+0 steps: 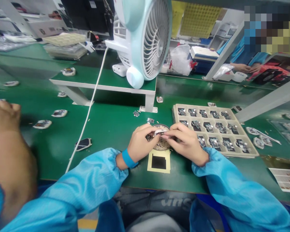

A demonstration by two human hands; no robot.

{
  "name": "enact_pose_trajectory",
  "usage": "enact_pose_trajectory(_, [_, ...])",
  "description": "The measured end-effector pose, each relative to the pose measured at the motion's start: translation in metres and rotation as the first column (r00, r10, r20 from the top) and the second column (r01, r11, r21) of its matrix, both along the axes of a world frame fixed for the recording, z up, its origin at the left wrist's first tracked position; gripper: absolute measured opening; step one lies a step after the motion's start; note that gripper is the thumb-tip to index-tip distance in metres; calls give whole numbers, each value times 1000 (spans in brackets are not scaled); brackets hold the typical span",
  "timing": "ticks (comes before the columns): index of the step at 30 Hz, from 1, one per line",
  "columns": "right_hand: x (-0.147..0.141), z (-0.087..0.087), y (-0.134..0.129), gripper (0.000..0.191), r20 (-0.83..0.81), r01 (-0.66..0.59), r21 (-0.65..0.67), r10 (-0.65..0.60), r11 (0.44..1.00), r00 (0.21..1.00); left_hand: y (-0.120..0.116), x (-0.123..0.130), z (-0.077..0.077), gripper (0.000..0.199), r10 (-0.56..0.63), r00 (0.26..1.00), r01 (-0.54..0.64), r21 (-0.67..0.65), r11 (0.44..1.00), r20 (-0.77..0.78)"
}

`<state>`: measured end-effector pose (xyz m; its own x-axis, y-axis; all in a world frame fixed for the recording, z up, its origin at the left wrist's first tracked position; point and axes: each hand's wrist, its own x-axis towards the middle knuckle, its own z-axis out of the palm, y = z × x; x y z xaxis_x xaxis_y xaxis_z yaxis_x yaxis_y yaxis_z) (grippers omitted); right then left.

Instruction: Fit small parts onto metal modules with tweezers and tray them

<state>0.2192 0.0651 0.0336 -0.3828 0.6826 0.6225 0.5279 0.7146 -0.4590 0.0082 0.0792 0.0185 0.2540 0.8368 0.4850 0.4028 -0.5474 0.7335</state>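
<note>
My left hand [143,141] and my right hand [185,141] meet over a round dish [161,146] of small pale parts. Between the fingertips of both is a small white plastic casing [160,131], pinched from the two sides. My fingers hide much of it, and its inside cannot be made out. Just below the dish lies a yellow paper sheet [168,163] with a black square on it. Beyond my hands, a small circuit board [150,120] rests on the green table.
A beige compartment tray [249,149] of circuit boards lies to the right. Ahead, a light-blue fan [132,45] stands on a low shelf [106,87], its white cable [94,93] crossing the table. White casings [42,124] lie leftward. A co-worker's arm [12,154] reaches in at left.
</note>
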Motion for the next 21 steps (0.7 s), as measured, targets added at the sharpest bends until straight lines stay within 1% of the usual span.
enact_pose_trajectory(5, [-2,1,0,22,9,27,-26,-27,999,1000,0,1,0,11,1,999,-1,0,1000,-36])
enact_pose_trajectory(11, [-3,-2,-1,25,36,37,-11,-37,999,999,2,0,0,10,12,998,-13,-13,1000,-59])
enact_pose_trajectory(14, [-3,-2,-1,21,65,34,-34,-32,999,997,2,-1,0,10,9,997,-10,-16,1000,-75])
enact_pose_trajectory(18, [-2,3,0,13,141,32,-101,-18,994,990,-1,0,1,16,-18,991,18,-1,1000,-129])
enact_pose_trajectory(20, [-1,5,0,13,202,46,-133,-19,990,979,4,-3,2,19,-33,989,33,-2,999,-146])
enact_pose_trajectory(21, [-1,6,1,13,234,62,-143,-27,988,972,10,-7,3,21,-22,988,21,-5,1000,-151])
